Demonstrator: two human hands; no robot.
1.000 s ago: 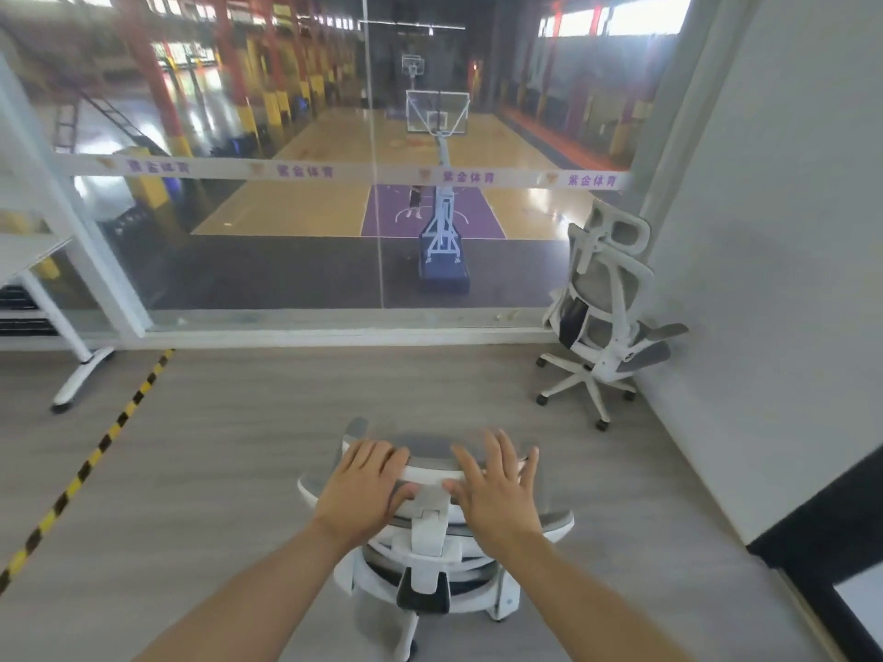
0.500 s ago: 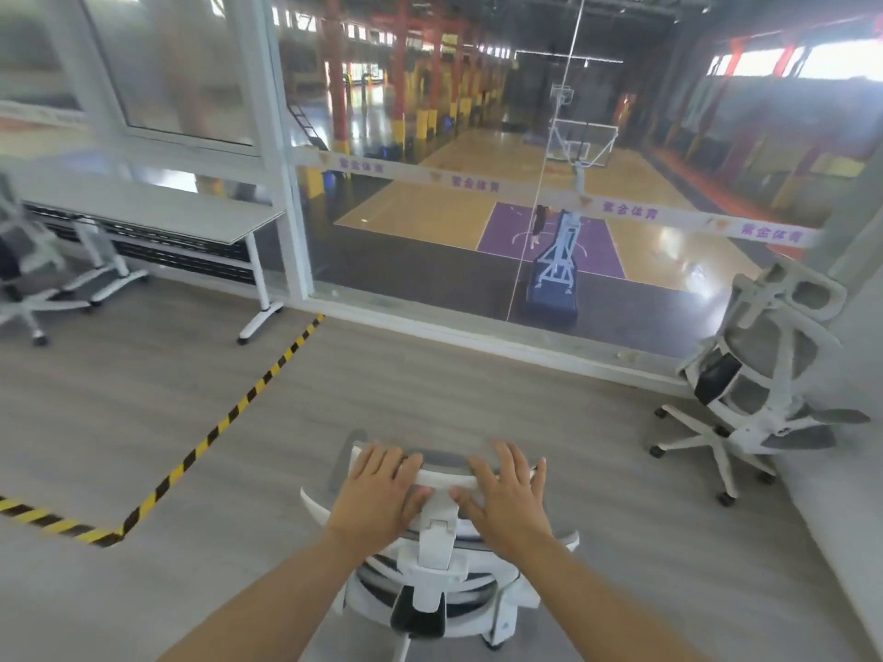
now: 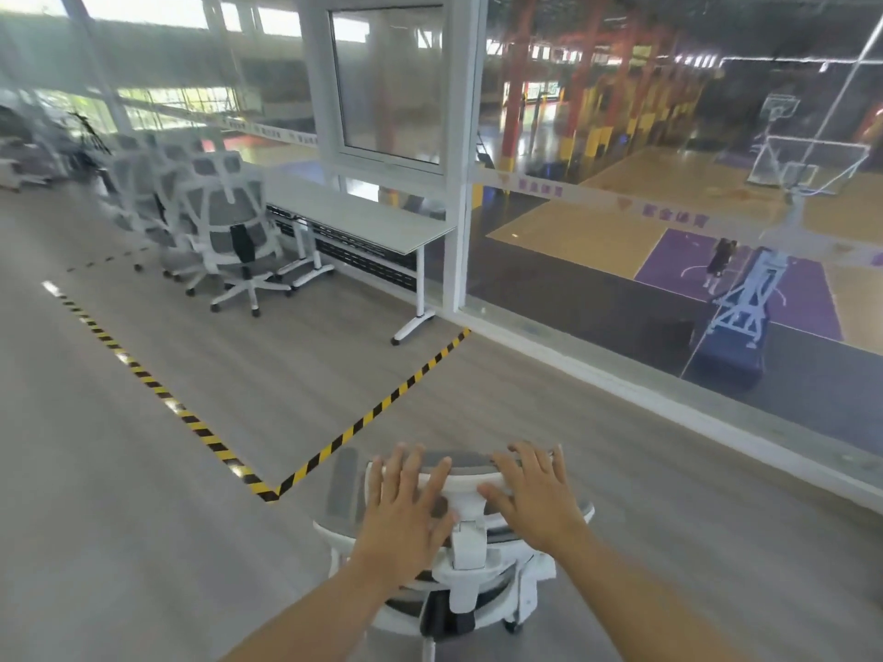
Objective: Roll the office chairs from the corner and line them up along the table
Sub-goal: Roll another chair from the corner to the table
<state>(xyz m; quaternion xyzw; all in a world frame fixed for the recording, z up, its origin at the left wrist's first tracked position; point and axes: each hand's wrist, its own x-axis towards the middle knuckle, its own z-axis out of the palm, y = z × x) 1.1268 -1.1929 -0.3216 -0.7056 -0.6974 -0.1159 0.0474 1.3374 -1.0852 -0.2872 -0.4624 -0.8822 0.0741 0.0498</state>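
A white office chair with grey mesh stands right below me, seen from behind and above. My left hand and my right hand lie flat on its headrest, fingers straight and spread. Ahead to the left a long white table runs along the glass wall. Several matching chairs stand in a row beside the table, the nearest chair at its middle. The table's near end has no chair beside it.
Yellow-black floor tape marks a corner just ahead of the chair and runs left. A glass wall with a white post closes the right side. Grey wood floor stretches to the left.
My view has swung left: the corner chair by the right wall has left the frame, and the table with its row of chairs has come in. Both hands stay on the headrest.
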